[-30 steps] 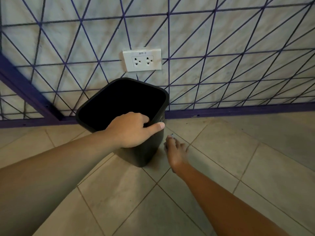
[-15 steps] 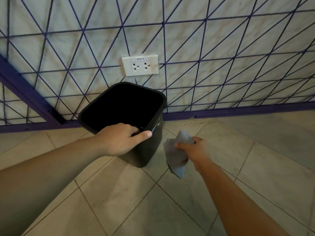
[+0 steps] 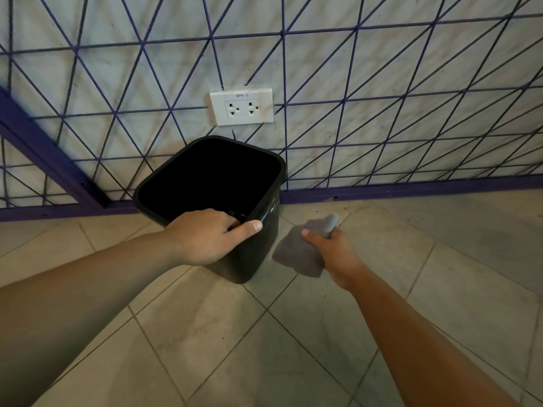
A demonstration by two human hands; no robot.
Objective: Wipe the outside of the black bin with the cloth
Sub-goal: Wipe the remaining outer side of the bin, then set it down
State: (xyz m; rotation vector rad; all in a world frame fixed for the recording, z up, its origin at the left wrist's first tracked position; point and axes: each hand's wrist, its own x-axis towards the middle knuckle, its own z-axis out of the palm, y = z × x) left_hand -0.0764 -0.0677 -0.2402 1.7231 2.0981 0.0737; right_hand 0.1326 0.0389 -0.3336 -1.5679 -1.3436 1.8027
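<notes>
The black bin (image 3: 266, 230) stands tilted on the tiled floor by the wall, its dark opening facing up. My left hand (image 3: 205, 235) grips the bin's near rim, fingers curled inside and thumb along the outer edge. A grey cloth (image 3: 296, 254) hangs crumpled just right of the bin's right side wall. My right hand (image 3: 335, 254) holds that cloth, thumb on top of it, a short gap from the bin.
A marble wall with a purple wire grid (image 3: 382, 113) rises right behind the bin. A white double socket (image 3: 241, 107) sits on the wall above it. A purple baseboard (image 3: 411, 189) runs along the floor. Beige floor tiles (image 3: 235, 348) spread toward me.
My right hand picked the grey cloth up from the floor beside the bin and raised it level with the bin's side. My left hand kept its grip on the rim.
</notes>
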